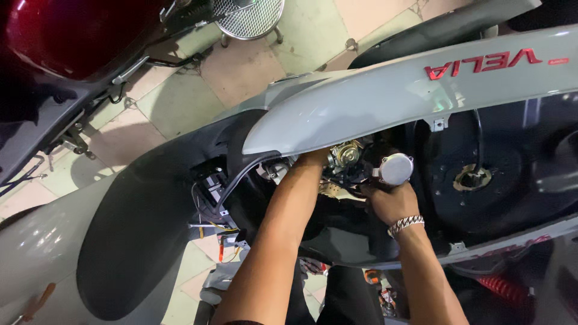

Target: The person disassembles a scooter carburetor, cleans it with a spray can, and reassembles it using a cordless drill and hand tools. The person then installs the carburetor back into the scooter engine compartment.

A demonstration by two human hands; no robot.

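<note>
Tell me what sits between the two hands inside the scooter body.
In the head view, a brass-coloured carburettor sits between the left hand and right hand.

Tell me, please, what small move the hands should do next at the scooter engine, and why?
Probably the right hand should hold the silver round cap steady while the left hand works at the brass-coloured part. The left hand's fingers are hidden under the grey body panel, so its grip cannot be judged; the right hand sits just below the cap, touching it.

Dim w/ deep shadows, glare on grey panel (385, 96)
</note>
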